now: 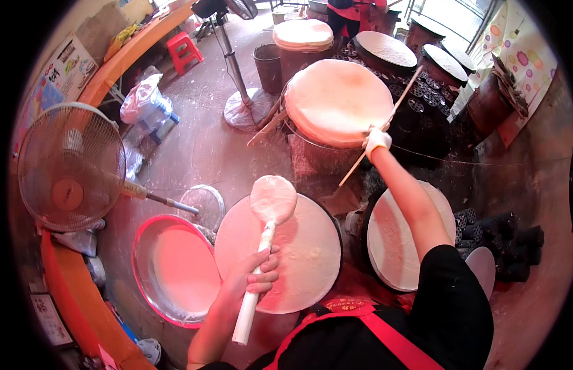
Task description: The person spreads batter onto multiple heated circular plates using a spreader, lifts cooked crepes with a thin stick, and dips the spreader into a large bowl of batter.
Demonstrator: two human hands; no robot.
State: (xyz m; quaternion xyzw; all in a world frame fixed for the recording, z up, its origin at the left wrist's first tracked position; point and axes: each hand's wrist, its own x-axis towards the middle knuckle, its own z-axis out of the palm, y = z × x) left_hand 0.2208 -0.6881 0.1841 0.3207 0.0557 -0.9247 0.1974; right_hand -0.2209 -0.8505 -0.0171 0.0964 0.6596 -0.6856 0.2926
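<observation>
My left hand (257,276) is wrapped round the pale handle of a round, batter-coated ladle (273,197). The ladle is over a round griddle covered by a thin pale pancake (314,253). To its left stands a wide basin (140,285) with a pink-red rim and creamy batter (186,268) in it. My right hand (377,140), in a white glove, reaches forward, closed on a long thin wooden stick (407,91). It is at the near right edge of a tall stack of thin round pancakes (335,102). My right arm passes above a second pancake-covered griddle (385,240).
A standing fan (67,166) is at left, a dark bin (269,65) and fan pole (234,61) farther back. Black coal briquettes (517,237) lie at right. More griddles (385,49) and another pancake stack (303,35) stand beyond. A person in a red apron (354,11) is at the back.
</observation>
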